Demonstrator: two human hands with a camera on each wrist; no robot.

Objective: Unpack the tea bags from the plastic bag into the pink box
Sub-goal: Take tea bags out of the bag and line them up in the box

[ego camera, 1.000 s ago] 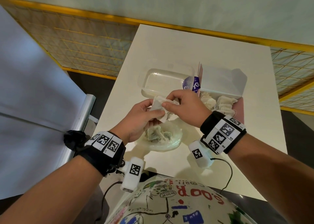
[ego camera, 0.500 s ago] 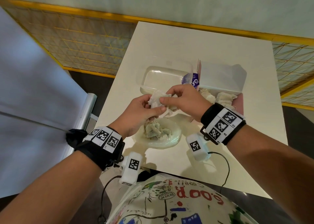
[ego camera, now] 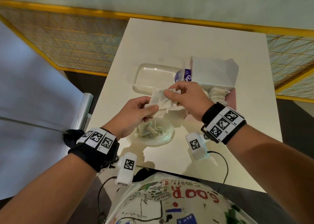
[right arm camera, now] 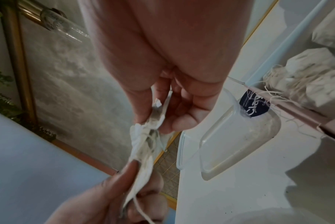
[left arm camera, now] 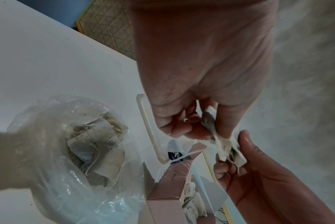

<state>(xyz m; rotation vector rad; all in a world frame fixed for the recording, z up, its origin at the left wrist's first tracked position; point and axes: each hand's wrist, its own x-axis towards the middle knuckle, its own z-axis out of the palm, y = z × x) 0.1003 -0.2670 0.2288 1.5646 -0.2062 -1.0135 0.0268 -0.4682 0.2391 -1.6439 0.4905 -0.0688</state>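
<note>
Above the desk (ego camera: pixel 153 41), the left hand (ego camera: pixel 130 116) and right hand (ego camera: pixel 188 101) each pinch the same clump of tea bags (ego camera: pixel 161 101), fingers curled on it. The plastic bag (ego camera: pixel 156 132), with more tea bags inside, lies at 6 o'clock of the clump. The open pink box (ego camera: pixel 231 98), partly filled, stands at 3 o'clock; a clear plastic container (ego camera: pixel 153 75) sits at 12 o'clock.

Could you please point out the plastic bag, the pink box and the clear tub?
plastic bag (ego camera: pixel 167 135): head view, its right rim.
pink box (ego camera: pixel 231 99): head view, its pink right wall.
clear tub (ego camera: pixel 156 75): head view, its bare floor.
</note>
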